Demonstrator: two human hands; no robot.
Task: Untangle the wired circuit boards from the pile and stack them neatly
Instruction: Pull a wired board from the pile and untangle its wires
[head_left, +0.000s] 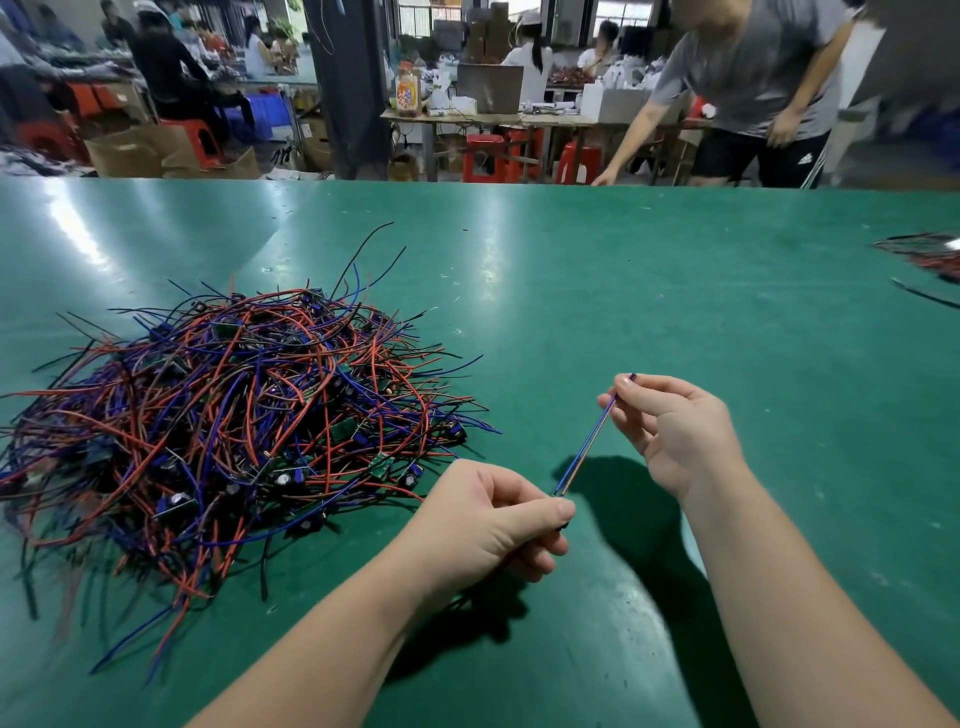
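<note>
left hand (488, 519) and right hand (670, 431) each pinching 1 end of stretched wires (585, 449)

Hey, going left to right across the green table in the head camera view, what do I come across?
Tangled pile of wired boards → left hand → wire bundle held between both hands → right hand → small wire heap at the far right edge.

Not much here reads clearly. The bottle (407, 93) at the left end of the far bench (519, 120) has an orange label, its print blurred. The black shorts (769, 156) bear a small white logo (807, 160), illegible.
</note>
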